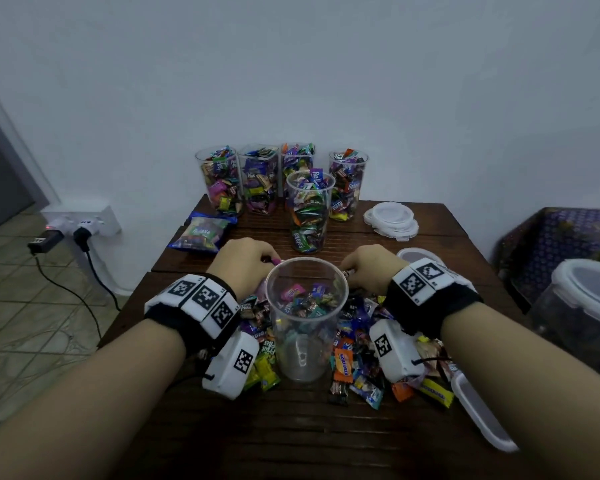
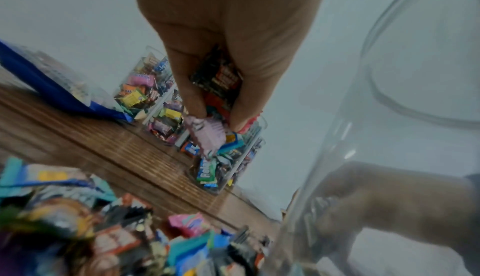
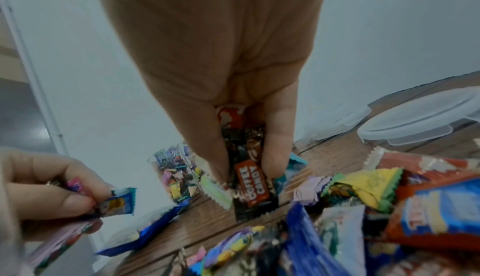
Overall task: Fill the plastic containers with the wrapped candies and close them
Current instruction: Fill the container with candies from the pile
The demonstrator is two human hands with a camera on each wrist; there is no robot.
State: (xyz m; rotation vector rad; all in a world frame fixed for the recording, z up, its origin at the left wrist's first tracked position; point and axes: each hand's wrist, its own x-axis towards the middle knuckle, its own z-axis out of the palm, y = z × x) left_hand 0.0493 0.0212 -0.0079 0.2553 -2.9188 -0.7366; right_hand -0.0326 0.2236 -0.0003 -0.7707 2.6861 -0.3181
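A clear plastic container (image 1: 305, 327) stands open in front of me, partly filled with wrapped candies. Around its base lies a pile of loose candies (image 1: 357, 372). My left hand (image 1: 246, 259) is at the container's far left rim and grips several candies (image 2: 217, 87), a pink wrapper (image 2: 207, 135) sticking out below the fingers. My right hand (image 1: 371, 268) is at the far right rim and grips several candies, among them a black and orange coffee candy (image 3: 253, 186). The left hand (image 3: 52, 186) with its candies also shows in the right wrist view.
Several filled containers (image 1: 264, 181) stand uncapped at the back by the wall, one more (image 1: 309, 213) nearer. A stack of white lids (image 1: 390, 218) lies back right, a blue candy bag (image 1: 201, 232) back left. More lids (image 1: 482, 414) and a large lidded container (image 1: 582, 306) are on the right.
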